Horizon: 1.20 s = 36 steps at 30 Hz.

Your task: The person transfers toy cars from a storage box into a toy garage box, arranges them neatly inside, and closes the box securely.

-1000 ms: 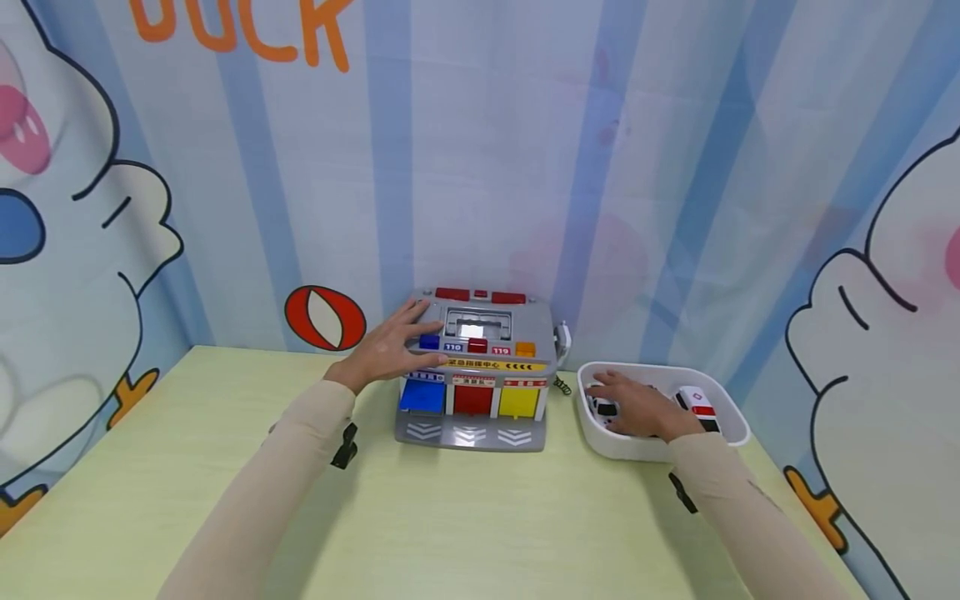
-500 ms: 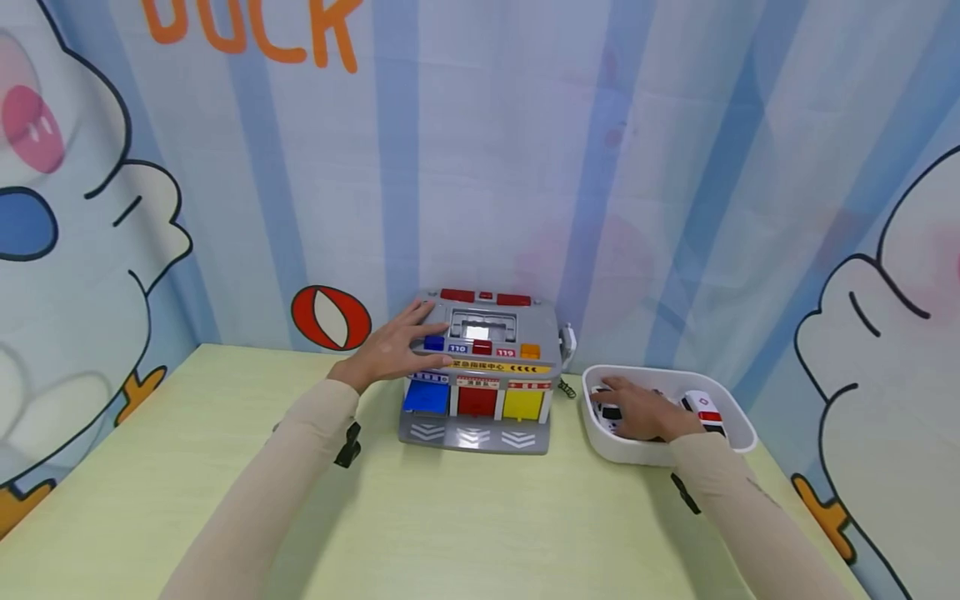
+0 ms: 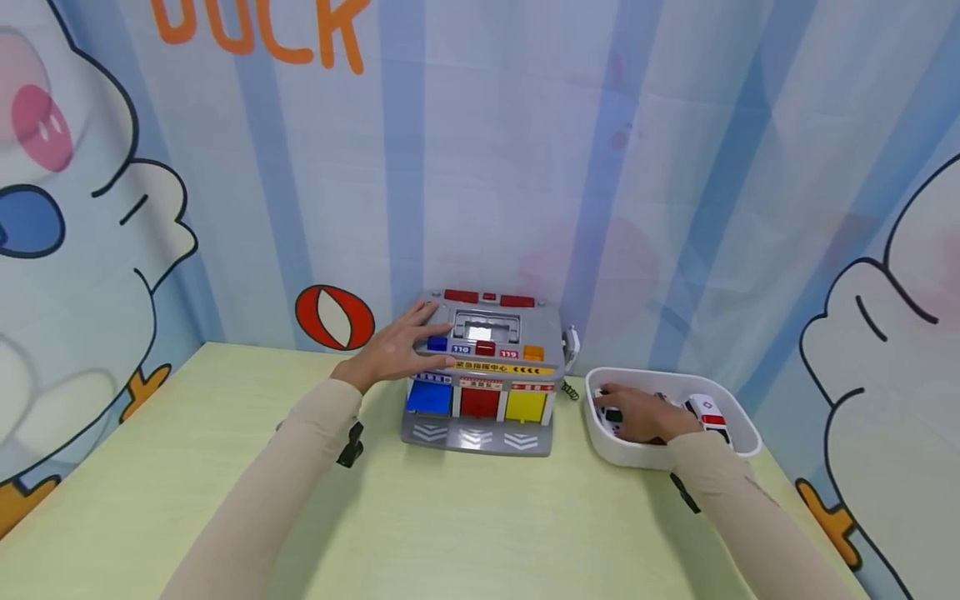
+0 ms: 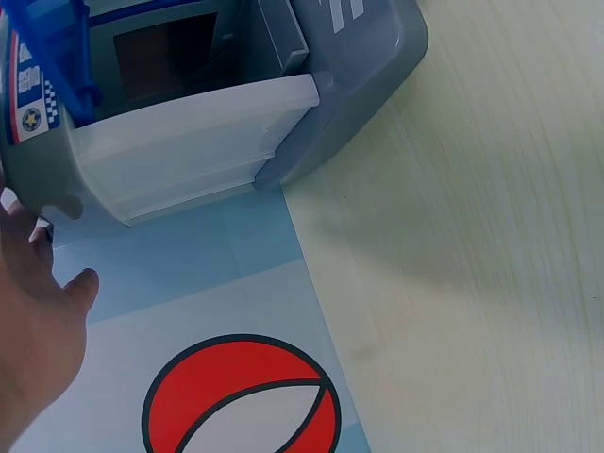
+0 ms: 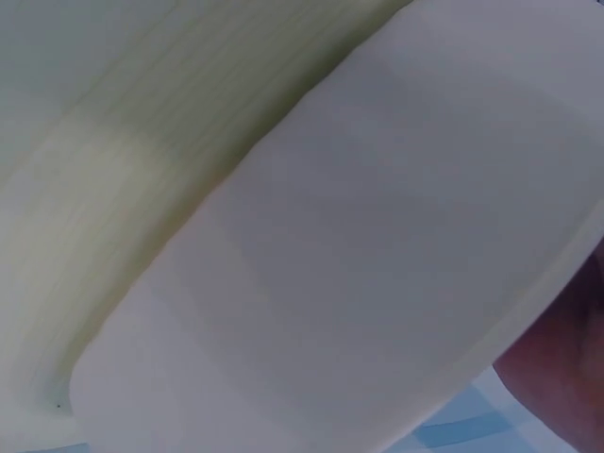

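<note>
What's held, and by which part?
Left hand rests on the station, gripping nothing. Right hand is in the bin; whether it holds a car can't be told.

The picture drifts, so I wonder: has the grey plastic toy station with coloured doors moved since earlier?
No: in the head view, the toy station shows no clear shift either way against the red-and-white oval on the blue-striped curtain.

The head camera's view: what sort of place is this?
Probably a children's play area, or a space dressed up as one: a cartoon-printed curtain hangs behind the pale table, which bears a toy emergency station and a white tub holding toy vehicles.
</note>
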Motion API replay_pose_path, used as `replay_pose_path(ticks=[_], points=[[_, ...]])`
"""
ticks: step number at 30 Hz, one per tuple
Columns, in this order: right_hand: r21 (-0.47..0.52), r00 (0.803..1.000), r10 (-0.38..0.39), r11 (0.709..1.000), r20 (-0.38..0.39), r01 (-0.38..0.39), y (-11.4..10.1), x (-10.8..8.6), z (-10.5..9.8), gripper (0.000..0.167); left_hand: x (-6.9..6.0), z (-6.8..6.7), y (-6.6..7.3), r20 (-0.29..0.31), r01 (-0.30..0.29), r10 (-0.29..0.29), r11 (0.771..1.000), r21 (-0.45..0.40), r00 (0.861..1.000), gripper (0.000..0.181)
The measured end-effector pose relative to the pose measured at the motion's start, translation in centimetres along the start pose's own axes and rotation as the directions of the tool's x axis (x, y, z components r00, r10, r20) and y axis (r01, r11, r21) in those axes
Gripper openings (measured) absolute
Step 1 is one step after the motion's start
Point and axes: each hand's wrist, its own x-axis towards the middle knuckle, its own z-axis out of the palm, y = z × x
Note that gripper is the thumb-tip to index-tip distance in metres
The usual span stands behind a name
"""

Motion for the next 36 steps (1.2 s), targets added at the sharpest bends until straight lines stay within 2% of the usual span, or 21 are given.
replay_pose_path(ticks=[4, 11, 19, 36], points=[[0.000, 1.000, -0.023, 1.000, -0.010, 0.023, -0.13, 0.06, -0.15, 0.056, 0.02, 0.07, -0.06, 0.002, 0.006, -0.006, 1.000, -0.006, 1.000, 0.077], [0.033, 1.000, 0.017, 0.999, 0.024, -0.018, 0.04, 0.28, -0.08, 0.057, -0.17, 0.19, 0.04, 0.006, 0.006, -0.006, 1.000, -0.015, 1.000, 0.076], [0.031, 1.000, -0.012, 0.999, -0.016, 0.012, 0.12, 0.77, 0.06, 0.052, -0.30, -0.04, 0.15, 0.008, 0.017, -0.017, 1.000, -0.015, 1.000, 0.077], [0.034, 1.000, -0.011, 0.999, 0.016, 0.011, -0.10, 0.78, 0.02, 0.048, -0.18, -0.10, 0.06, 0.003, 0.009, -0.009, 1.000, -0.015, 1.000, 0.076]])
